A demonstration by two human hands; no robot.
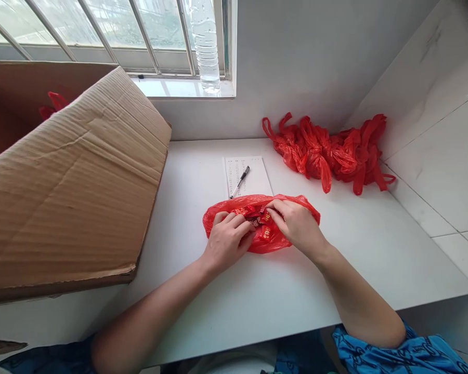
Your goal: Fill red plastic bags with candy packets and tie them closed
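A red plastic bag (271, 248) lies open on the white table in front of me. Inside it are several small red packets (265, 232) with yellow print, which look like wrapped candies, and a darker, patterned one (255, 222). My left hand (228, 236) reaches over the bag's left side, its fingers bent down among the packets; what the fingertips hold, if anything, is hidden. At the bag's right side, my right hand (296, 223) has thumb and index finger closed at the edge of a red packet.
A large open cardboard box (81, 192) stands at the left, with something red (57, 101) inside. Behind the bag lie a printed sheet (257, 174) and a pen (239, 182). Tied red plastic bags (327, 150) are piled by the wall. A clear bottle (206, 52) stands on the windowsill.
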